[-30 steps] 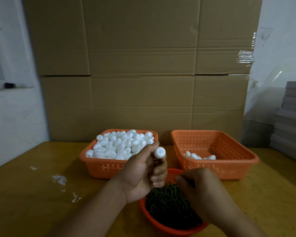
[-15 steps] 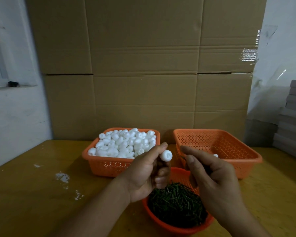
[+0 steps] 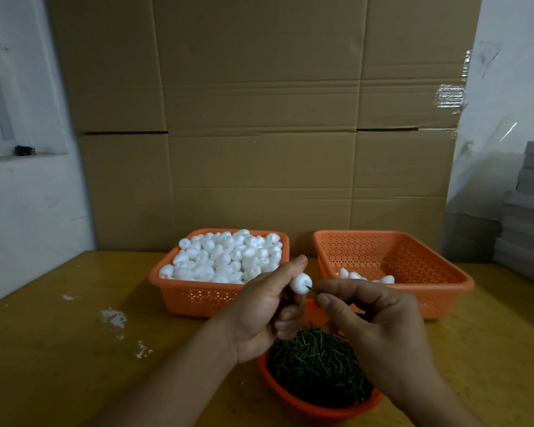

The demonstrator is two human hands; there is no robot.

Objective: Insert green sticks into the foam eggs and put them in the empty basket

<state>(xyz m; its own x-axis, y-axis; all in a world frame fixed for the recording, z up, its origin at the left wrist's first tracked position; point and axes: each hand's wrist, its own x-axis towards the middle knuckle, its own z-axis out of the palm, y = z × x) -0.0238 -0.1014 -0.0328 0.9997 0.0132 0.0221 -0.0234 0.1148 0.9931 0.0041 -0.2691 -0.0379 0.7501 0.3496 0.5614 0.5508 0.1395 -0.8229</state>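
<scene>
Now left hand (image 3: 259,315) grip pinches foam egg (image 3: 300,283); right hand (image 3: 373,322) grip pinches green stick (image 3: 311,289) at egg.

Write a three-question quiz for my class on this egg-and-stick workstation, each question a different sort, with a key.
1. True or false: the right hand pinches a green stick whose tip meets the foam egg held by the left hand.
2. Which basket holds fewer eggs? A: the left basket; B: the right basket.
3. Fill in: the loose sticks lie in a round orange ____.

Key: 1 true; 2 B; 3 bowl.
</scene>
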